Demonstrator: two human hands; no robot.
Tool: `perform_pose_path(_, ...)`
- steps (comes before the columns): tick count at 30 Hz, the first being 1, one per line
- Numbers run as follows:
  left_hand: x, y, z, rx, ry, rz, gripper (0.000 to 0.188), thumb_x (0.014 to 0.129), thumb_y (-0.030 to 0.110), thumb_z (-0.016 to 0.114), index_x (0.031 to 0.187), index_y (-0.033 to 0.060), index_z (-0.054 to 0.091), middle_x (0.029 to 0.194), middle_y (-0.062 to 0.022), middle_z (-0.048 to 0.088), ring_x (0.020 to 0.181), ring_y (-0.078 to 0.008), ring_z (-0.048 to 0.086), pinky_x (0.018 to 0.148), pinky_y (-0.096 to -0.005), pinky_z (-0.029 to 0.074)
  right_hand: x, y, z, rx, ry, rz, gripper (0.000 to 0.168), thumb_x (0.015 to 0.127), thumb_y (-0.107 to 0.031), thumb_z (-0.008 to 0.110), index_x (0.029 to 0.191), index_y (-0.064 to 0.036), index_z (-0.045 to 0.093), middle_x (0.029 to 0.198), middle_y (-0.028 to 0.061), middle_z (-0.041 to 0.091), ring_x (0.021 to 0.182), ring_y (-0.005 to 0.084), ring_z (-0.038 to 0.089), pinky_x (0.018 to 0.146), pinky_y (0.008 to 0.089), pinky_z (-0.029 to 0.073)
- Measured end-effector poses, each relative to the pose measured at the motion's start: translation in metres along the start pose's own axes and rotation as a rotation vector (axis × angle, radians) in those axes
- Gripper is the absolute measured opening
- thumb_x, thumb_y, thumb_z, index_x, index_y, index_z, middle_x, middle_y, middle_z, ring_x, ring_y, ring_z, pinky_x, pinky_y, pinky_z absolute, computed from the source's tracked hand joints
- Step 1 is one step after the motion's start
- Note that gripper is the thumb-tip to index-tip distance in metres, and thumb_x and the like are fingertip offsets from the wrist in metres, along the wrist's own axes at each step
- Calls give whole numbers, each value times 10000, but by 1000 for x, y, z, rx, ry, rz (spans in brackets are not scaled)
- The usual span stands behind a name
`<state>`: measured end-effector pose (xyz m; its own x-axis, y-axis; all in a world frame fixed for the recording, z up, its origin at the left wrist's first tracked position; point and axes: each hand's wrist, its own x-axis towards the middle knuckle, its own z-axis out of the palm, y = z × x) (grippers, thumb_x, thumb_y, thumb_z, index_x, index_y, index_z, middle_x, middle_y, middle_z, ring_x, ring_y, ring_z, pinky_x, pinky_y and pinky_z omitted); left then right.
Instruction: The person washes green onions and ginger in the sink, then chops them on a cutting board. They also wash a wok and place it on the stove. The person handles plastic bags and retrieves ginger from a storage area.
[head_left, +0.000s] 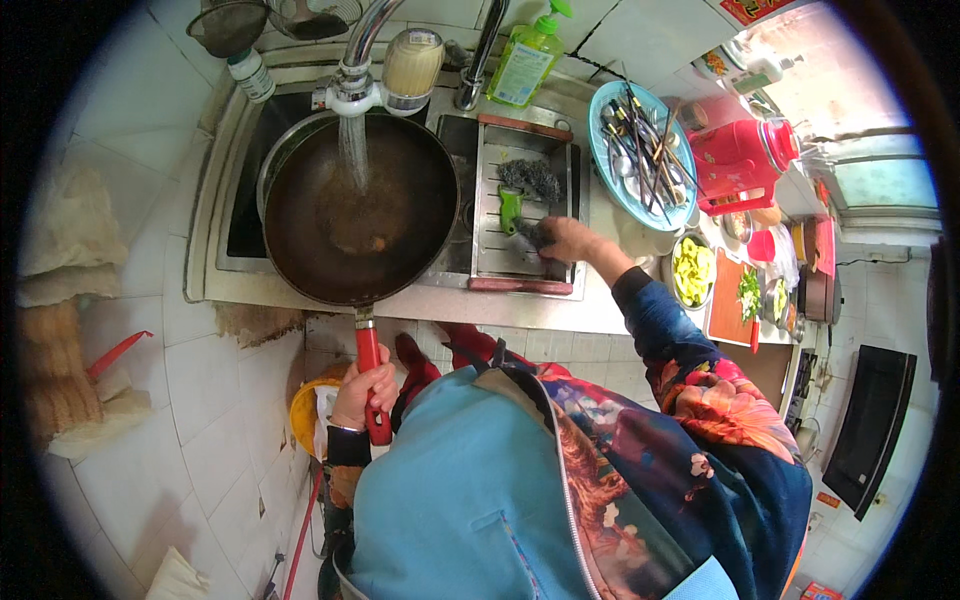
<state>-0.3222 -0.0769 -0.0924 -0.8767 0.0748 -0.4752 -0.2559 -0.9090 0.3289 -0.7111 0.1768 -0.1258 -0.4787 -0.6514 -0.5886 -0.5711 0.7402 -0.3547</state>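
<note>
My left hand (365, 391) grips the red handle of a dark frying pan (405, 225). The pan is over the left sink basin, with water running into it from the faucet's filter head (352, 96); brownish residue shows on its bottom. My right hand (568, 240) reaches into the slatted metal drain tray (495, 259), its fingers on a dark, blurred scrubber-like thing (531, 234). Beside them in the tray lie a green peeler-like tool (511, 210) and a grey steel-wool scourer (529, 178). A metal rim, partly hidden, shows beneath the pan at its left.
Right of the sink stands a blue basket (598, 161) of chopsticks and spoons. Further right are a red thermos jug (731, 161), a bowl of sliced green vegetable (694, 271) and a cutting board (727, 300) with a knife. A green soap bottle (525, 64) stands behind the tray.
</note>
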Motion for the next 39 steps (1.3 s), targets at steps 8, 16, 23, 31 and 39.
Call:
perform_pose_path(8, -7, 5, -3, 17, 4, -4, 123, 919, 123, 519, 999, 94, 430, 596, 21, 402, 420, -63, 383, 407, -234, 339, 85, 9, -20, -307, 518, 264, 770, 748, -132, 673, 1424, -122, 304, 1304, 209, 458, 1155, 376, 496, 943, 420, 445)
perform_pose_path(16, -11, 7, -2, 29, 58, -21, 92, 975, 184, 481, 985, 93, 469, 614, 27, 410, 440, -64, 388, 431, -230, 348, 66, -41, -58, -275, 640, 225, 533, 756, -139, 629, 1273, -142, 499, 1154, 192, 567, 1046, 372, 570, 837, 429, 499)
perform_pose_path(23, -6, -4, -16, 114, 52, 3, 86, 957, 157, 507, 981, 88, 461, 625, 25, 419, 450, -67, 401, 439, -231, 364, 50, -209, -65, 117, 641, -538, 529, 744, -59, 621, 1252, -95, 477, 993, 220, 612, 854, 404, 608, 751, 463, 501)
perform_pose_path(31, -9, 3, -11, 240, 97, 31, 137, 909, 132, 571, 969, 77, 461, 602, 9, 429, 433, -75, 396, 412, -247, 361, 235, -269, 16, -387, 613, -513, 392, 730, -30, 601, 1116, -85, 562, 1103, 175, 553, 1023, 360, 555, 851, 428, 481)
perform_pose_path(39, -7, -4, -18, 224, 119, 96, 168, 882, 111, 601, 967, 69, 462, 574, 7, 436, 415, -81, 406, 399, -248, 354, 131, -231, 14, -787, -85, -1078, 480, 712, -52, 635, 1184, -115, 583, 1200, 91, 527, 1143, 333, 485, 951, 371, 461)
